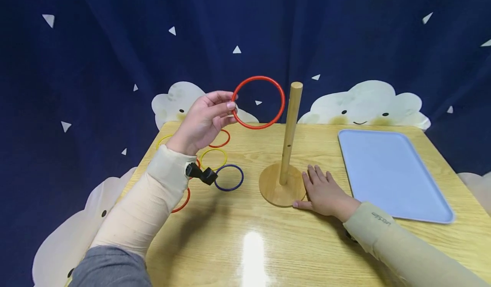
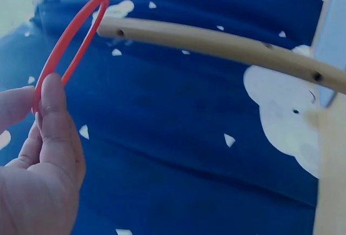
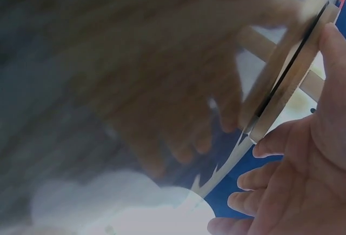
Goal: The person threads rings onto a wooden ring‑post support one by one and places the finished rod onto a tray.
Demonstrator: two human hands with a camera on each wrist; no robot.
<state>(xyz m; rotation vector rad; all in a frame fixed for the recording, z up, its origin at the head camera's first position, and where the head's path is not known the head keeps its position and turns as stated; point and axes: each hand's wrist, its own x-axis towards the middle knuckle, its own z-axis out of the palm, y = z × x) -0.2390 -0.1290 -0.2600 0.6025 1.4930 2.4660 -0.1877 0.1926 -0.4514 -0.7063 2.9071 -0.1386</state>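
My left hand [image 1: 209, 118] pinches a red ring [image 1: 284, 103] at its left edge, raised above the table. The ring stands roughly upright, just left of the top of a wooden post [image 1: 292, 129]. In the left wrist view the red ring [image 2: 67, 35] sits between thumb and fingers, near the post's tip [image 2: 111, 28]. The post rises from a round wooden base [image 1: 274, 189] on the table. My right hand [image 1: 326, 193] touches the base's right edge, fingers spread and fairly straight. In the right wrist view the right hand [image 3: 303, 175] lies against the base's rim [image 3: 292, 78].
Several rings lie at the table's left, among them a blue ring [image 1: 242, 178], a yellow ring [image 1: 226, 159] and a red ring [image 1: 229, 138], some partly behind the left arm. A light blue tray [image 1: 391, 172] lies at the right. A dark blue curtain [image 1: 215, 18] hangs behind.
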